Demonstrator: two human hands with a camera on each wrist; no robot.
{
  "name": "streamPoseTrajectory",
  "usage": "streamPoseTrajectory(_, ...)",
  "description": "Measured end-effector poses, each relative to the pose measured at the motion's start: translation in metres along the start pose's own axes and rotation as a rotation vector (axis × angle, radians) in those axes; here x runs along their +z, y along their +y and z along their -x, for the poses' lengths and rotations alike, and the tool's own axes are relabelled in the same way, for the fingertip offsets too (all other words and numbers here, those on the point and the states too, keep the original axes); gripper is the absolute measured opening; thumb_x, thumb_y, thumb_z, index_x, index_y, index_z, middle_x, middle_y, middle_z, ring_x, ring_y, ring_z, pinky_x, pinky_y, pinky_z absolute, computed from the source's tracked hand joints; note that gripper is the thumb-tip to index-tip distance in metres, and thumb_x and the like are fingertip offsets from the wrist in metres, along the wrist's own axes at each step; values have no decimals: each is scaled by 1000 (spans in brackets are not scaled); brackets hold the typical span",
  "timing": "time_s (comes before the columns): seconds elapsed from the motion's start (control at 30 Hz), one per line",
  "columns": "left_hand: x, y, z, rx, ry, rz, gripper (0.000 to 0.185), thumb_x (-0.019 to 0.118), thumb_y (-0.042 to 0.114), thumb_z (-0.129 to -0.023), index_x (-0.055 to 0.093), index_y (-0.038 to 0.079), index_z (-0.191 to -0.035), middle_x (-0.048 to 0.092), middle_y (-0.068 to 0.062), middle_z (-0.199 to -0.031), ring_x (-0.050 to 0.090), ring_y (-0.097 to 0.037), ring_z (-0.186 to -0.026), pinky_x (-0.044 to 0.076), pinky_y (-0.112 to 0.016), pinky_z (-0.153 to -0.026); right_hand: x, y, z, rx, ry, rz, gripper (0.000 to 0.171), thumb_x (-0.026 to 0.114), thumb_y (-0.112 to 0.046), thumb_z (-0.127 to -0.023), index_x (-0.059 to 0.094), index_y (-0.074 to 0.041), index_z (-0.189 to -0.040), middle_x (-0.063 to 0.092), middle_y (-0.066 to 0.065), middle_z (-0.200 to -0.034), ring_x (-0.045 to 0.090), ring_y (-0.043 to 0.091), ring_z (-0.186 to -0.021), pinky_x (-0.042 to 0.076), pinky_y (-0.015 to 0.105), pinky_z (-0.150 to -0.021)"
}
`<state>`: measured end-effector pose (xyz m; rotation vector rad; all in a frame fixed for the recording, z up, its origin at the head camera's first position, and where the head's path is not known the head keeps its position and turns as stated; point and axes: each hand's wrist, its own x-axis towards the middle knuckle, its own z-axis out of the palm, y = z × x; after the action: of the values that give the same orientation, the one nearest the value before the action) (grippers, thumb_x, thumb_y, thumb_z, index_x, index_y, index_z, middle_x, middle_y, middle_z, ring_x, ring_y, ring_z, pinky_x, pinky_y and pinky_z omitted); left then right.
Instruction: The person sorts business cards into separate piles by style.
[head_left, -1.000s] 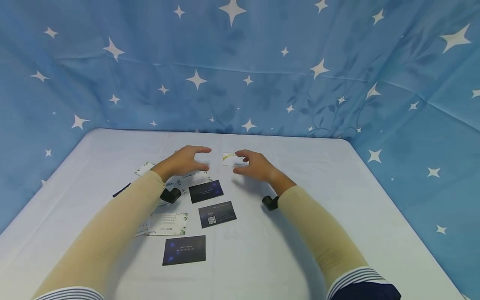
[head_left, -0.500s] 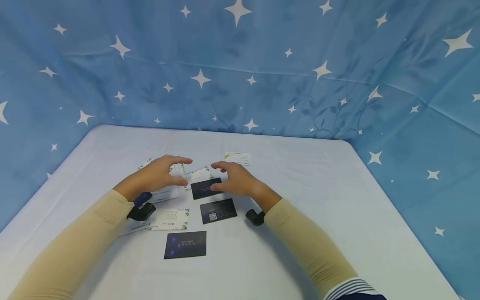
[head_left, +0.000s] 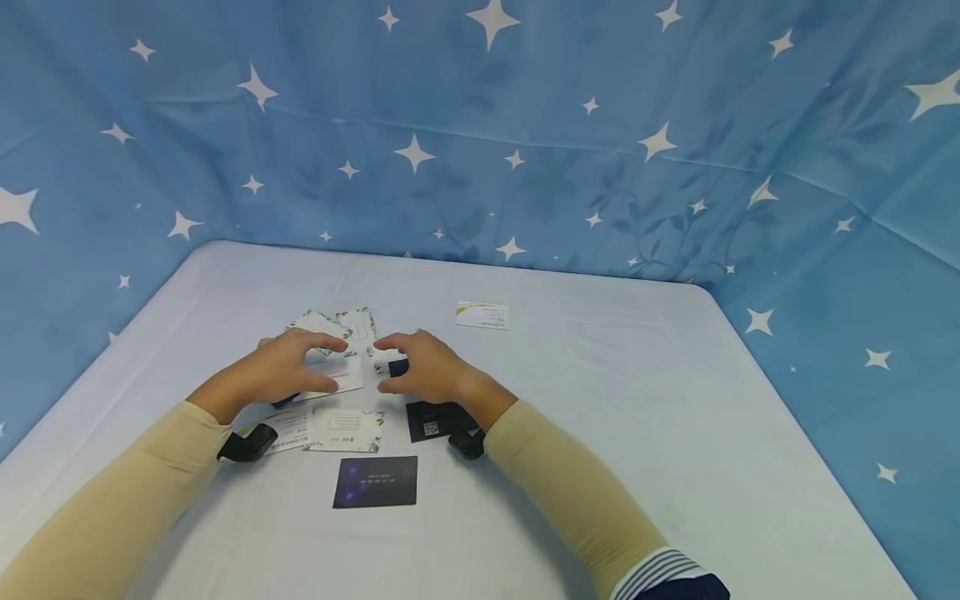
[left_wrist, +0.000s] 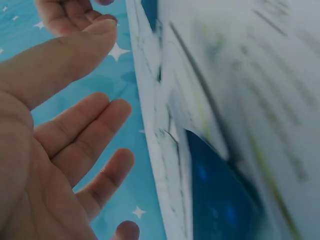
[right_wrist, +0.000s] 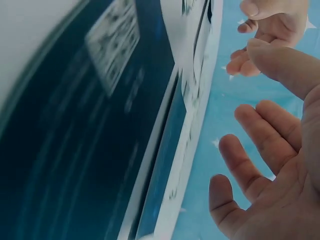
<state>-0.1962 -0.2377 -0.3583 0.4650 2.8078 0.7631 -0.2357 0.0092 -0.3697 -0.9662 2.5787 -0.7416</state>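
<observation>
- My left hand (head_left: pixel 288 367) hovers low over the cards, palm down, fingers loosely spread and gripping nothing; the left wrist view shows the fingers (left_wrist: pixel 80 135) relaxed and apart.
- My right hand (head_left: pixel 423 375) sits just beside it, thumb and fingers bent in a loose arch, also holding nothing; whether its tips touch a card, I cannot tell.
- Between and under my two hands lie pale cards (head_left: pixel 341 375), thin flat rectangles with green leaf print at the corners, overlapping each other.
- A dark card (head_left: pixel 397 367) peeks out under my right fingertips, mostly hidden by the hand.
- Just behind my right wrist lies a QR card (head_left: pixel 431 421), dark and smooth, partly covered by my forearm.
- Nearer to me than both hands, a navy card (head_left: pixel 375 482) lies flat and alone, with bare cloth around it.
- Behind my left wrist, two more pale cards (head_left: pixel 330 429) lie side by side, touching.
- Beyond my right hand and well apart, a white card (head_left: pixel 482 315) with a yellow-green swoosh lies by itself.
- The table (head_left: pixel 675 417) is covered in smooth, pale cloth with rounded far corners; to the right of my right hand it is open right up to the edge.
- A blue starred curtain (head_left: pixel 525 125), softly creased, closes in the far edge and both sides.
</observation>
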Motion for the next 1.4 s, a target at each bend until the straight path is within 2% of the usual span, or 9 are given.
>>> streamPoseTrajectory(0.13, 3, -7, 0, -15, -6, -15, 61, 80, 32, -85, 61, 5, -136, 57, -19, -138, 36, -47, -135, 23, -68, -96, 4, -8, -11, 16, -17, 69, 61, 74, -34, -91, 52, -22, -147, 55, -1, -141, 46, 21, -130, 39, 38, -105)
streamPoseTrajectory(0.33, 7, -15, -1, -63, -5, -39, 64, 84, 32, -82, 62, 7, -136, 53, -23, -140, 41, -46, -132, 27, -62, -89, 10, -15, -23, 31, -54, 179, 60, 74, -37, -92, 52, -26, -147, 57, -7, -139, 44, 18, -131, 37, 38, -106)
streamPoseTrajectory(0.47, 9, -16, -3, -78, 0, -69, 65, 85, 31, -80, 62, 7, -136, 54, -23, -140, 42, -46, -131, 27, -60, -87, 13, -17, -27, 53, -59, 194, 59, 74, -37, -92, 53, -27, -146, 58, -7, -137, 44, 17, -128, 38, 40, -104)
streamPoseTrajectory(0.7, 10, -12, -4, -59, 35, -85, 60, 85, 25, -80, 63, 4, -132, 59, -20, -136, 44, -44, -128, 26, -59, -85, 17, -18, -32, 81, -62, 198, 60, 76, -37, -90, 54, -27, -145, 60, -5, -133, 46, 17, -125, 39, 36, -101)
streamPoseTrajectory(0.9, 11, -11, -2, -49, 41, -44, 56, 80, 23, -84, 62, 5, -133, 58, -17, -135, 41, -40, -128, 24, -59, -88, 17, -18, -31, 92, -39, 198, 63, 76, -38, -90, 52, -27, -147, 59, -3, -135, 46, 19, -127, 38, 39, -104)
streamPoseTrajectory(1.17, 13, -8, -7, 24, 79, -27, 54, 77, 23, -86, 61, 6, -134, 57, -16, -137, 39, -39, -131, 24, -59, -88, -1, -11, -21, 48, -22, 163, 61, 75, -35, -91, 53, -20, -146, 56, -4, -139, 46, 19, -128, 37, 37, -105)
streamPoseTrajectory(1.4, 15, -1, -15, 28, 106, -29, 54, 78, 24, -85, 61, 8, -134, 56, -16, -139, 38, -39, -132, 22, -63, -91, -18, 6, -11, -1, 18, 64, 58, 74, -25, -92, 54, -11, -144, 55, 4, -141, 46, 23, -130, 37, 36, -107)
